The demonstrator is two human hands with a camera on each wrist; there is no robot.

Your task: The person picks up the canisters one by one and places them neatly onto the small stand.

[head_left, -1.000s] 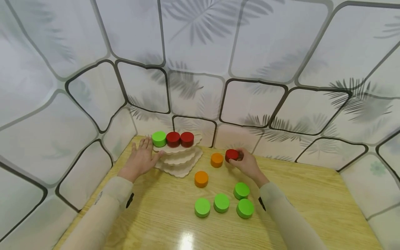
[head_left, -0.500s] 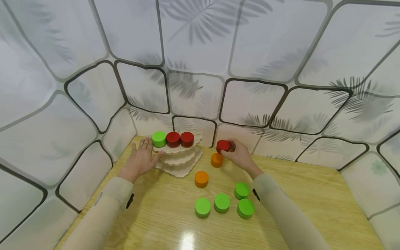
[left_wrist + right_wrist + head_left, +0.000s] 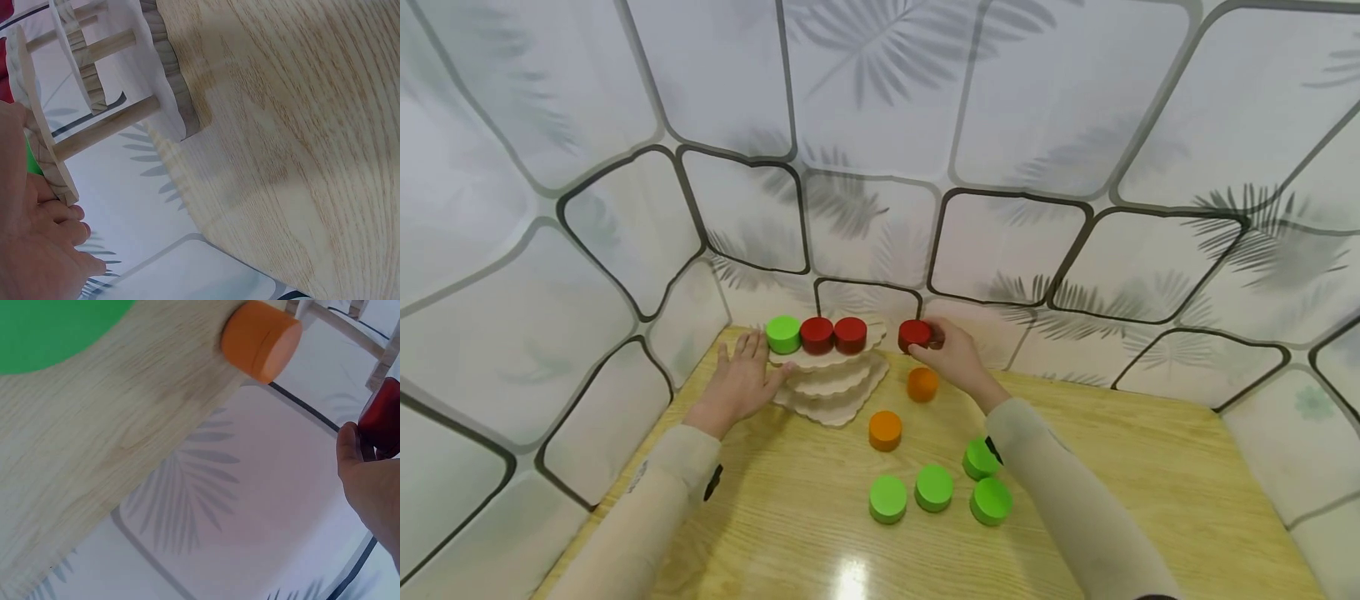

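In the head view a cream wooden tiered stand [image 3: 835, 408] with scalloped edges stands in the corner. On its top tier sit a green round block [image 3: 783, 335] and two red round blocks [image 3: 817, 336] in a row. My left hand [image 3: 739, 385] rests at the stand's left end, fingers straight, thumb touching the top tier's front edge. Between the fingertips of my right hand [image 3: 955, 357] is another red round block [image 3: 913, 335], raised to the right of the top tier and apart from it. That block is partly cut off in the right wrist view.
Two orange round blocks [image 3: 885, 431] lie on the wooden table [image 3: 775, 517], right of the stand. Several green round blocks [image 3: 934, 488] lie nearer; my right sleeve partly covers one. A patterned wall [image 3: 872, 225] rises behind the stand and at the left.
My right hand has moved left and upward with the red round block, past the farther orange one towards the stand's top tier. The left hand has stayed in place.
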